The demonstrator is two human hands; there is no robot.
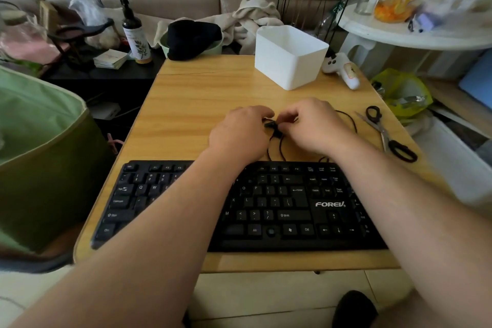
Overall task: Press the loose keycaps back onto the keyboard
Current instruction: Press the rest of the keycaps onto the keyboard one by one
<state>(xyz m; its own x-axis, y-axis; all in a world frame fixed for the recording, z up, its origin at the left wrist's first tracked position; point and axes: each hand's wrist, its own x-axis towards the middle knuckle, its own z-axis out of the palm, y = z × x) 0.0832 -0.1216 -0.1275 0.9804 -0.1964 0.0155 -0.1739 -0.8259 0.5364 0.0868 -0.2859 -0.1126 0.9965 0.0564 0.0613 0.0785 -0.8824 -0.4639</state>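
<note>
The light wooden tabletop (186, 104) carries everything, and the black full-size keyboard (292, 208) with white lettering lies along its near edge, its keys facing up. Both forearms reach over the keyboard and hide its middle section. Behind the hands, toward the far edge, stands a white rectangular plastic bin (288, 57), open at the top. The left hand (239, 133) and right hand (312, 125) meet on the bare wood just beyond the keyboard's back edge, fingers curled inward toward each other. Between their fingertips sits a small black piece (271, 124); both hands appear to pinch it, though whether it is a keycap or part of the cable cannot be told. A thin black cable (351, 121) loops on the wood from under the hands round to the right and back toward the keyboard. To the right of the cable, near the tabletop's right edge, lie black-handled metal scissors (386, 133), blades closed, apart from both hands.
</note>
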